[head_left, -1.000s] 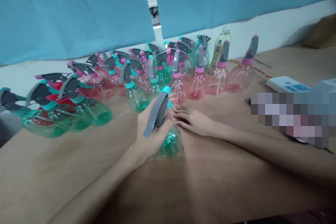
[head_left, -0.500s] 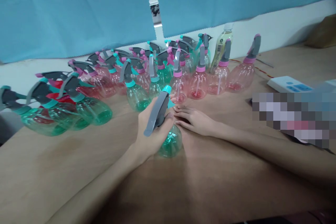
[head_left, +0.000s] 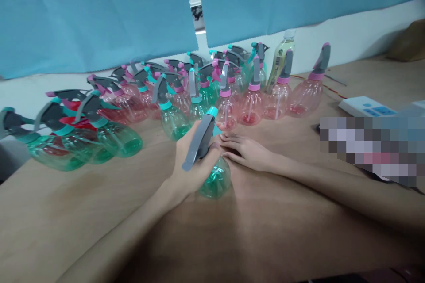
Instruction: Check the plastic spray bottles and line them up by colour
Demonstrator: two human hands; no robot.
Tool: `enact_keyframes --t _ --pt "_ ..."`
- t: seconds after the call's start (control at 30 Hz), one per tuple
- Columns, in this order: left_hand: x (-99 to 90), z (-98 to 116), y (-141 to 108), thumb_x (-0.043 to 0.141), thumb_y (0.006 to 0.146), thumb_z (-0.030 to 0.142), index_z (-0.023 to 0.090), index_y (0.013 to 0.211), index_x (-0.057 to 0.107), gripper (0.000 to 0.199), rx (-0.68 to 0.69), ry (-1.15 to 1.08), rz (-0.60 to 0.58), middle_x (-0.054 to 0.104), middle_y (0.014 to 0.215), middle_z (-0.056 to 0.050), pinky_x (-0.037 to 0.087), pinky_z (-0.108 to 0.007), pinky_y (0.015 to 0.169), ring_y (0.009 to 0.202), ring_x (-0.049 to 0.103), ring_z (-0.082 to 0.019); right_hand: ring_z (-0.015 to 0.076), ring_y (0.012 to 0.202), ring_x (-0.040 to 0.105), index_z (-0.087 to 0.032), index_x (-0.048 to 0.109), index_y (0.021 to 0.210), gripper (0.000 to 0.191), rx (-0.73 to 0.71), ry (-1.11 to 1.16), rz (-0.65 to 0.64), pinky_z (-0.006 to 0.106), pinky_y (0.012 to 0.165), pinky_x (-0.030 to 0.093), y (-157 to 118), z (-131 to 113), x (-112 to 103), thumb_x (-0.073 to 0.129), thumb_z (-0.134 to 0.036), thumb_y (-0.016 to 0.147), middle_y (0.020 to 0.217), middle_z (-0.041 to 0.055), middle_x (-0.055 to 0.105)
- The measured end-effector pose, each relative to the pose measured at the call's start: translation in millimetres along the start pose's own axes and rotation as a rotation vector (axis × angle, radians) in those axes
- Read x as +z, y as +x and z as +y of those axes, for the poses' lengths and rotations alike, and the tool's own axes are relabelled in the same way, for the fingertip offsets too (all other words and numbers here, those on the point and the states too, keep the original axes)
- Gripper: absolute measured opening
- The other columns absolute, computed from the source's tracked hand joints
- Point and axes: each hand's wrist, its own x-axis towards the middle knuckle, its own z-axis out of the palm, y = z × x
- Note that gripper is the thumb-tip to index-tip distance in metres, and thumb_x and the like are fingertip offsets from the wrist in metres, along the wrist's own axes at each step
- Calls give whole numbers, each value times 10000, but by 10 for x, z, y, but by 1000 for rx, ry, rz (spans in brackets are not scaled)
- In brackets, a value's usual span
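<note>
My left hand [head_left: 194, 168] is wrapped round the neck of a green spray bottle [head_left: 217, 179] with a grey and teal spray head. The bottle stands on the wooden table [head_left: 142, 239], its head slanting over my fingers. Just right of it, my right hand [head_left: 247, 152] rests on the table, fingers loosely stretched towards the bottle and holding nothing visible. Behind my hands stand a green bottle [head_left: 174, 121] and a pink bottle [head_left: 251, 106] with a pink collar.
Several green bottles [head_left: 121, 139] lean at the left, and more pink and green ones crowd the back. A drink bottle [head_left: 280, 59] stands behind them. To the right are a white device [head_left: 365, 106], thin wires and a blurred-out object [head_left: 368, 148].
</note>
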Motion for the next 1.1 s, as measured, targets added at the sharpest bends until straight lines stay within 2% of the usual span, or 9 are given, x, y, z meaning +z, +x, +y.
enact_keyframes --t 0.2,0.5,0.7,0.9,1.1 --pt "-32 -13 19 515 707 191 235 700 427 98 12 -26 -23 522 652 20 415 -297 531 570 507 -150 259 1238 496 -174 579 1228 366 7 -8 1 456 1021 417 -1 -8 -3 452 -350 933 1264 113 603" --pt "-42 -24 12 508 709 172 225 670 411 117 49 -47 -35 520 652 12 408 -299 529 578 511 -148 253 1251 484 -179 568 1246 378 0 -8 1 459 1029 412 -7 11 18 447 -356 935 1258 105 609" --pt "-55 -33 15 493 731 157 222 759 507 72 46 -47 -71 572 735 -1 421 -303 573 659 546 -162 251 1244 492 -178 572 1241 373 2 -10 2 456 1029 412 -4 6 11 442 -353 938 1258 105 610" --pt "-38 -29 7 513 734 175 225 723 443 87 16 -56 -38 518 659 20 416 -286 549 623 529 -156 255 1232 503 -157 593 1212 367 5 -23 1 440 1034 410 -3 -11 3 451 -350 934 1247 116 615" --pt "-12 -64 -30 530 768 208 214 858 505 94 44 -41 -19 532 749 9 452 -274 607 644 519 -145 258 1228 504 -163 609 1183 351 11 -27 -6 445 1019 419 0 -11 -2 446 -351 935 1274 122 595"
